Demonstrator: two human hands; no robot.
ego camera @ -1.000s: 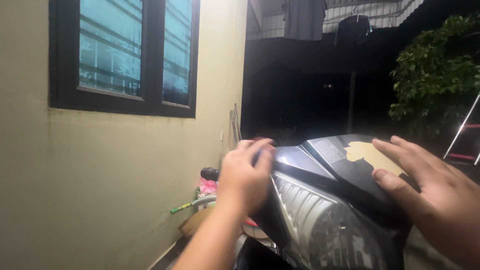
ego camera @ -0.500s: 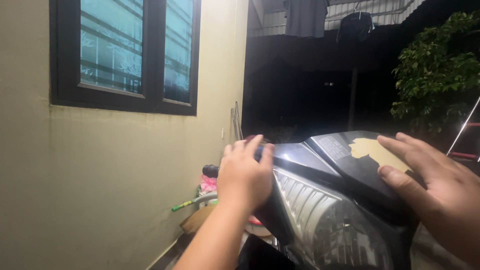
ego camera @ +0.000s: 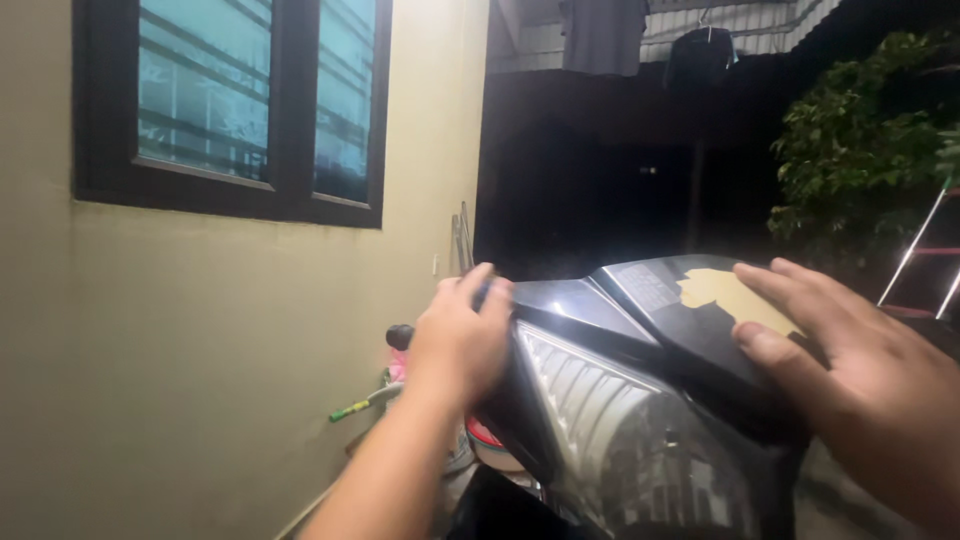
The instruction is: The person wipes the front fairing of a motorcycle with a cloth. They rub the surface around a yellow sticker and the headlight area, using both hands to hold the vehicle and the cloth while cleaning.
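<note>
Left hand [ego camera: 462, 340]: clenched over the headlight cowl's [ego camera: 640, 420] 9 o'clock edge, slid slightly up since before.
Right hand [ego camera: 860, 365]: fingers released, flat on torn tan sticker [ego camera: 722, 292], 2 o'clock; unmoved.
Change: minimal, cowl steadied.

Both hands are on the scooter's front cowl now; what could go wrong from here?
The left hand presses something small and dark, barely visible, against the glossy black headlight cowl; it could scratch the finish. The right hand rests on the peeling tan patch and might lift more of it. Dim light could hide damage.
</note>
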